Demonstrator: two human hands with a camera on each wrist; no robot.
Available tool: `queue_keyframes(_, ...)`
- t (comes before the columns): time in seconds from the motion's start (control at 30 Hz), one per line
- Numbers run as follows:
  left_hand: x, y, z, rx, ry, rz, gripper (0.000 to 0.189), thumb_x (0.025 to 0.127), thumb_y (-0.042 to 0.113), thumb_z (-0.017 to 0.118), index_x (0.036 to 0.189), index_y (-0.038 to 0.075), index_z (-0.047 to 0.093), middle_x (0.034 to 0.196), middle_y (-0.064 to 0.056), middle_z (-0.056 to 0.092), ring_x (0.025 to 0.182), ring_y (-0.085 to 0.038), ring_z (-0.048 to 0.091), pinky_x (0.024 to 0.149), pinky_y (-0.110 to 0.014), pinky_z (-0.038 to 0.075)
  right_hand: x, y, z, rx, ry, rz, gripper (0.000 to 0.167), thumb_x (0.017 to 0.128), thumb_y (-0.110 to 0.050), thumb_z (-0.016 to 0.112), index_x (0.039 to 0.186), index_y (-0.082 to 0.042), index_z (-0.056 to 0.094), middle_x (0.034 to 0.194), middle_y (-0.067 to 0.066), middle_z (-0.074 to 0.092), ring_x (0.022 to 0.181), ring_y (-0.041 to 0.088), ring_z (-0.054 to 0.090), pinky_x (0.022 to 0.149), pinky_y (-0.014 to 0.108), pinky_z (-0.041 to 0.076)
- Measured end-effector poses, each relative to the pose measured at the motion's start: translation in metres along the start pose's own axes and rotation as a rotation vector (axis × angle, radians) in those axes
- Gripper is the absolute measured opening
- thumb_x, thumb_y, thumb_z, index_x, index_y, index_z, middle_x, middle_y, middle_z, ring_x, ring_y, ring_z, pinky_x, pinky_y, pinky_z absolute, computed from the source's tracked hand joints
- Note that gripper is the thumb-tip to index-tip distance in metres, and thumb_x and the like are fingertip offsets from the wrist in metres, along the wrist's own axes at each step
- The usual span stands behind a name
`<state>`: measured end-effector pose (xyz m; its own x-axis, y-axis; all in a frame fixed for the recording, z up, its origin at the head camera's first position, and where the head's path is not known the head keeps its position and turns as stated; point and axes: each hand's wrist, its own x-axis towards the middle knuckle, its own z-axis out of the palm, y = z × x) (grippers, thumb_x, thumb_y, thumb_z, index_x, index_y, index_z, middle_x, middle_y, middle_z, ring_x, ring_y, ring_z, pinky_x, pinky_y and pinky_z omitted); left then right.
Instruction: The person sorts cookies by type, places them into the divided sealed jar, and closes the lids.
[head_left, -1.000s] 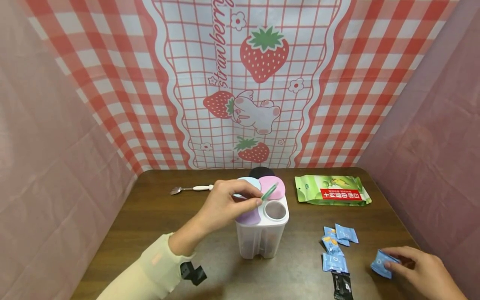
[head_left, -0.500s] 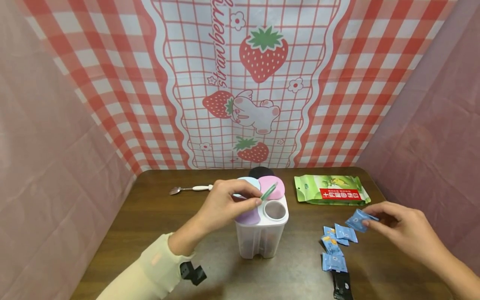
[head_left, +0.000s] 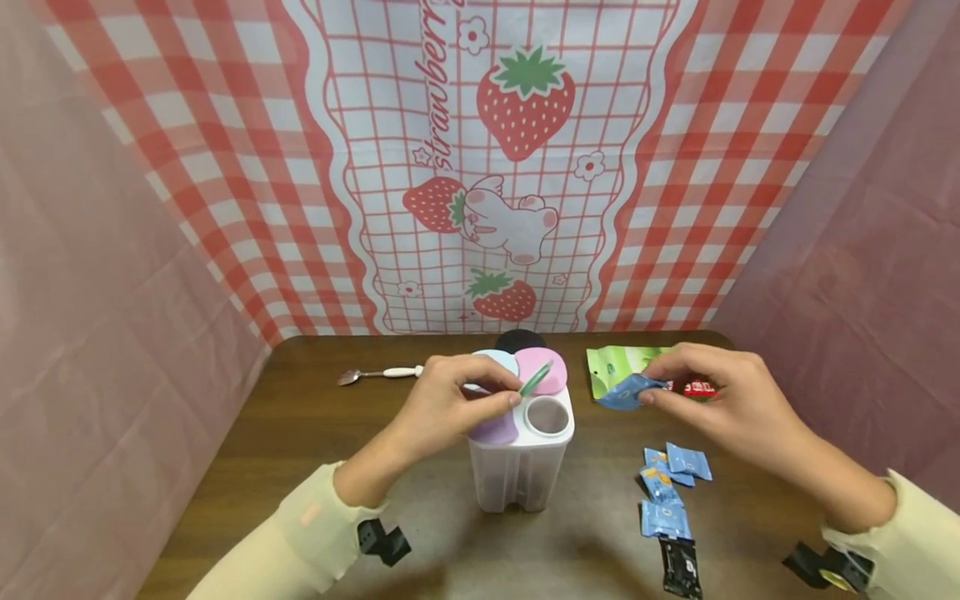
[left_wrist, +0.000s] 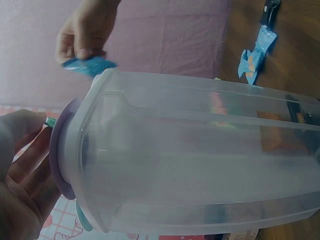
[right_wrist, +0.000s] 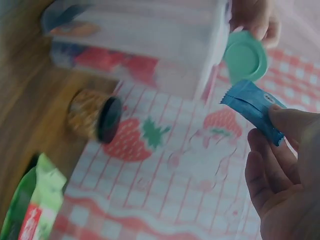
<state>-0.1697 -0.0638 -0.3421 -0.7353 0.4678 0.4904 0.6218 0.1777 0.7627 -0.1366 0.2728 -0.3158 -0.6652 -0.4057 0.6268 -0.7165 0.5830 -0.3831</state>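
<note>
My left hand (head_left: 450,408) pinches the rim of a green round lid (head_left: 538,377), tipped up above a clear plastic container (head_left: 517,479) with a white top. Purple (head_left: 495,429), light blue (head_left: 498,362) and pink lids (head_left: 542,368) cover its other compartments. The round opening (head_left: 547,416) at the front right is uncovered. In the right wrist view the green lid's round underside shows. To the right of the container, my right hand (head_left: 723,392) holds a small blue sealed packet (head_left: 627,392) between thumb and fingers, raised in front of the green package.
Several blue packets (head_left: 663,518) and a black packet (head_left: 679,567) lie on the table (head_left: 315,467), right of the container. A green package (head_left: 611,367) lies behind. Back left is a white-handled spoon (head_left: 382,372). A black-lidded jar (right_wrist: 90,114) stands behind the container.
My right hand has carried the blue packet from the table's right side up and leftward toward the container. My left hand keeps the green lid in nearly the same spot.
</note>
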Motion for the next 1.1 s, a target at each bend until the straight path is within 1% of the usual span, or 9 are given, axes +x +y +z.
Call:
queue_keyframes(0.1, 0.000, 0.000, 0.000, -0.001, -0.001, -0.014, 0.011, 0.087, 0.007, 0.081, 0.097, 0.012, 0.079, 0.091, 0.000, 0.078, 0.084, -0.009, 0.072, 0.072, -0.029, 0.065, 0.011, -0.010, 0.008, 0.060, -0.005, 0.023, 0.038, 0.073, -0.001, 0.091, 0.097, -0.026, 0.073, 0.086, -0.016, 0.070, 0.074, 0.000, 0.061, 0.064, 0.014, 0.052)
queue_keyframes(0.17, -0.001, 0.000, 0.000, -0.001, -0.003, -0.021, 0.012, 0.087, 0.007, 0.081, 0.097, 0.012, 0.079, 0.091, 0.000, 0.077, 0.084, -0.009, 0.072, 0.072, -0.029, 0.065, 0.017, -0.015, 0.015, 0.092, -0.005, 0.021, 0.036, 0.075, -0.001, 0.090, 0.095, -0.025, 0.073, 0.086, -0.015, 0.071, 0.074, 0.000, 0.062, 0.063, 0.015, 0.053)
queue_keyframes(0.3, -0.001, -0.001, 0.000, 0.003, -0.002, -0.024, 0.012, 0.087, 0.007, 0.081, 0.097, 0.013, 0.080, 0.091, 0.001, 0.077, 0.084, -0.009, 0.073, 0.072, -0.029, 0.065, 0.023, -0.020, 0.030, 0.155, -0.016, 0.010, 0.032, 0.077, -0.002, 0.088, 0.093, -0.024, 0.073, 0.089, -0.013, 0.073, 0.075, 0.004, 0.064, 0.066, 0.019, 0.055)
queue_keyframes(0.4, 0.000, -0.002, 0.000, 0.004, -0.002, -0.021, 0.011, 0.087, 0.008, 0.081, 0.097, 0.012, 0.080, 0.091, 0.001, 0.078, 0.084, -0.010, 0.073, 0.072, -0.028, 0.065, 0.026, -0.021, 0.040, 0.195, -0.048, 0.008, 0.029, 0.080, -0.004, 0.087, 0.095, -0.025, 0.074, 0.090, -0.014, 0.074, 0.077, 0.004, 0.066, 0.068, 0.020, 0.056)
queue_keyframes(0.53, 0.000, -0.002, 0.000, 0.006, -0.005, -0.015, 0.011, 0.088, 0.009, 0.081, 0.098, 0.012, 0.080, 0.092, 0.000, 0.078, 0.084, -0.010, 0.073, 0.071, -0.027, 0.064, 0.028, -0.020, 0.051, 0.210, -0.081, -0.027, 0.026, 0.083, -0.006, 0.085, 0.097, -0.026, 0.075, 0.089, -0.016, 0.074, 0.077, 0.002, 0.068, 0.069, 0.020, 0.056)
queue_keyframes(0.7, 0.000, -0.002, 0.000, 0.014, -0.002, 0.001, 0.009, 0.088, 0.010, 0.081, 0.097, 0.012, 0.080, 0.092, 0.000, 0.078, 0.084, -0.009, 0.073, 0.071, -0.026, 0.064, 0.030, -0.018, 0.061, 0.192, -0.105, -0.070, 0.025, 0.083, -0.006, 0.085, 0.097, -0.025, 0.077, 0.089, -0.017, 0.074, 0.077, 0.001, 0.067, 0.069, 0.019, 0.055)
queue_keyframes(0.8, 0.000, -0.003, 0.000, 0.015, -0.002, 0.007, 0.009, 0.088, 0.010, 0.081, 0.097, 0.012, 0.080, 0.092, 0.000, 0.078, 0.084, -0.010, 0.073, 0.071, -0.026, 0.064, 0.031, -0.016, 0.064, 0.191, -0.125, -0.076, 0.025, 0.083, -0.006, 0.085, 0.097, -0.025, 0.077, 0.089, -0.018, 0.074, 0.077, 0.001, 0.067, 0.069, 0.017, 0.055)
queue_keyframes(0.97, 0.001, -0.003, 0.000, 0.012, -0.003, 0.010, 0.009, 0.088, 0.010, 0.081, 0.097, 0.012, 0.079, 0.092, 0.000, 0.078, 0.084, -0.009, 0.073, 0.071, -0.027, 0.064, 0.032, -0.011, 0.065, 0.203, -0.131, -0.091, 0.023, 0.083, -0.006, 0.085, 0.096, -0.024, 0.079, 0.091, -0.017, 0.075, 0.077, 0.001, 0.067, 0.067, 0.016, 0.055)
queue_keyframes(1.1, 0.001, -0.002, 0.000, 0.019, -0.001, 0.011, 0.009, 0.088, 0.010, 0.081, 0.097, 0.012, 0.079, 0.091, 0.000, 0.078, 0.084, -0.009, 0.073, 0.071, -0.026, 0.064, 0.033, -0.009, 0.067, 0.235, -0.150, -0.136, 0.024, 0.082, -0.003, 0.085, 0.099, -0.021, 0.081, 0.094, -0.013, 0.076, 0.078, 0.003, 0.067, 0.065, 0.017, 0.055)
